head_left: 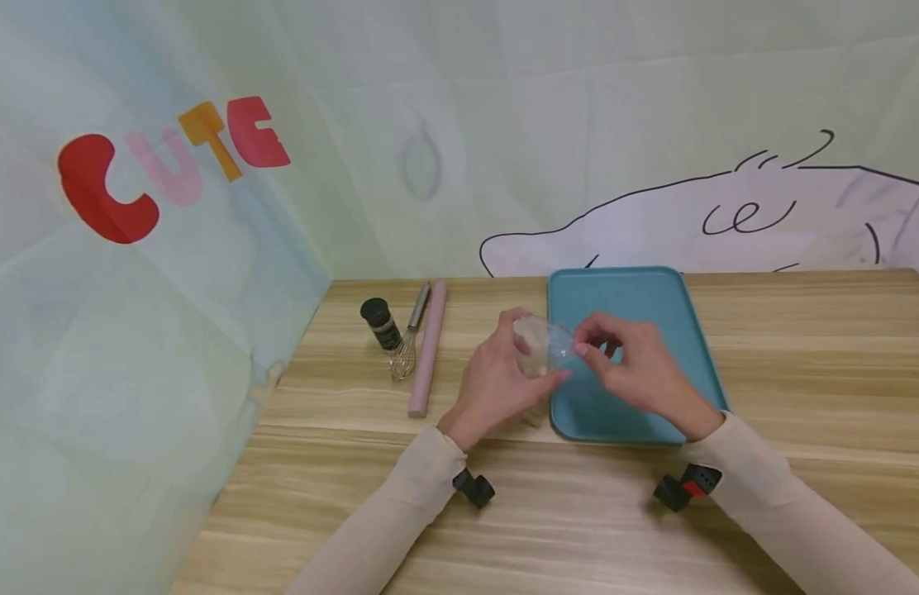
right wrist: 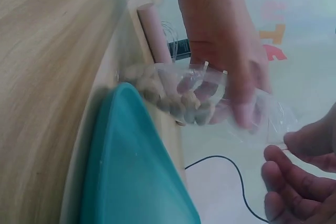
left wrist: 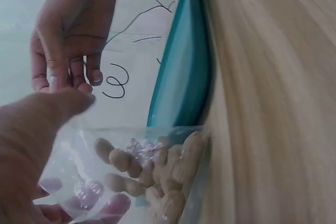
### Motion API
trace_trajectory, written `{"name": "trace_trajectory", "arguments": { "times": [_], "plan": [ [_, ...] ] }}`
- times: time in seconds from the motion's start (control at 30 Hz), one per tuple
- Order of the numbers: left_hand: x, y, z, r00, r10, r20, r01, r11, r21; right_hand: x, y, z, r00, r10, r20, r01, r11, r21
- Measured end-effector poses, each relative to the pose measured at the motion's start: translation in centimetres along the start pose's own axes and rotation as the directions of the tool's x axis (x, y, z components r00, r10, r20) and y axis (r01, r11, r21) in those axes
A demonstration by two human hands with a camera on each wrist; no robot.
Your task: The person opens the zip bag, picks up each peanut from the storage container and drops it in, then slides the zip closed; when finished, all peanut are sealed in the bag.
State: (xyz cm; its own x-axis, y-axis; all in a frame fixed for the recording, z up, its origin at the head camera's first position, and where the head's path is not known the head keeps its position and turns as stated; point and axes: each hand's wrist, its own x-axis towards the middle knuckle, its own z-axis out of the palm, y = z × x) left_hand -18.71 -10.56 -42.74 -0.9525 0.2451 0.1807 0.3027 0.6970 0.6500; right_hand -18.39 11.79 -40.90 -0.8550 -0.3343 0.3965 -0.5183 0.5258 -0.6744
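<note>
A clear plastic bag (head_left: pixel 535 340) of peanuts (left wrist: pixel 170 169) is in my left hand (head_left: pixel 492 382), thumb on one side and fingers on the other. The peanuts lie bunched in the lower part of the bag in both wrist views. At the bag's upper edge, the thumb and forefinger of my right hand (head_left: pixel 640 364) pinch the thin plastic. The right hand is over the blue tray (head_left: pixel 619 289), while the bag overlaps the tray's left edge in the head view.
Left of the hands, a pink rolling pin (head_left: pixel 428 351) lies lengthwise on the wooden table (head_left: pixel 816 355). Beside it are a metal whisk (head_left: pixel 403 355) and a black-capped jar (head_left: pixel 381 322). A printed cloth backdrop (head_left: pixel 459 165) stands behind the table and along its left side.
</note>
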Motion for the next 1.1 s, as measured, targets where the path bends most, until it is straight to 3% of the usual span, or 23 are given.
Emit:
{"name": "trace_trajectory", "arguments": {
  "times": [0.17,0.47,0.6,0.73,0.87,0.97,1.1],
  "plan": [
    [0.1,0.2,-0.8,1.0,-0.001,-0.002,0.001,0.988,-0.154,0.1,-0.2,-0.1,0.993,0.012,-0.118,-0.009,1.0,0.022],
    [0.2,0.4,-2.2,0.998,0.005,-0.07,-0.023,0.965,-0.261,0.6,-0.7,-0.2,0.966,-0.039,-0.257,0.053,0.997,0.048],
    [0.2,0.6,-2.5,0.998,0.033,-0.05,-0.049,0.929,-0.366,0.9,-0.8,-0.4,0.958,-0.085,-0.273,0.106,0.993,0.061],
    [0.3,0.8,-2.5,0.996,0.082,-0.033,-0.088,0.869,-0.487,1.2,-1.1,-0.5,0.954,-0.129,-0.271,0.154,0.985,0.072],
    [0.4,1.1,-2.6,0.992,0.112,-0.056,-0.124,0.816,-0.564,1.3,-1.5,-0.6,0.957,-0.138,-0.257,0.164,0.983,0.082],
    [0.4,1.2,-2.6,0.989,0.116,-0.088,-0.146,0.791,-0.594,1.4,-1.8,-0.5,0.964,-0.122,-0.238,0.148,0.985,0.092],
    [0.4,1.2,-2.7,0.987,0.112,-0.115,-0.159,0.787,-0.596,1.6,-2.1,-0.5,0.973,-0.1,-0.21,0.125,0.986,0.109]
  ]
}}
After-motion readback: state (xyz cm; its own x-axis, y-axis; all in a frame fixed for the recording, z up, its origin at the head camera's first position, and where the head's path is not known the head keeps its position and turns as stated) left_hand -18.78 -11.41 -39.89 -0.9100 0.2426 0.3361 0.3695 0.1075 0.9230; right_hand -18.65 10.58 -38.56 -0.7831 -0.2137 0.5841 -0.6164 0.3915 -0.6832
